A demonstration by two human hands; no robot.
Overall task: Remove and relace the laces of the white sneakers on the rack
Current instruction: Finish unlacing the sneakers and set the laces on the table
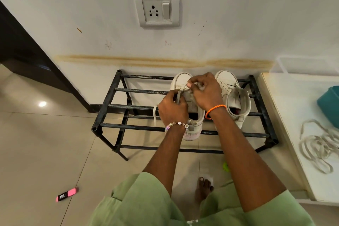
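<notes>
Two white sneakers stand on a black metal rack point(113, 107), toes toward the wall. The left sneaker point(180, 80) is under both my hands. My left hand point(172, 109) is closed on a grey-white lace point(156, 113), whose loose end hangs down to the left over the rack bars. My right hand point(206, 91) pinches the same lace near the eyelets at the shoe's tongue. The right sneaker point(233, 95) has no lace in it and its tongue is pulled up. Another lace point(319, 145) lies in a loose heap on the white ledge at the right.
A teal tub point(329, 104) sits on the white ledge point(286, 108) right of the rack. A pink marker point(67, 194) and a small green object point(226, 167) lie on the tiled floor. My bare foot point(203, 189) stands in front of the rack. A wall socket point(156, 9) is above.
</notes>
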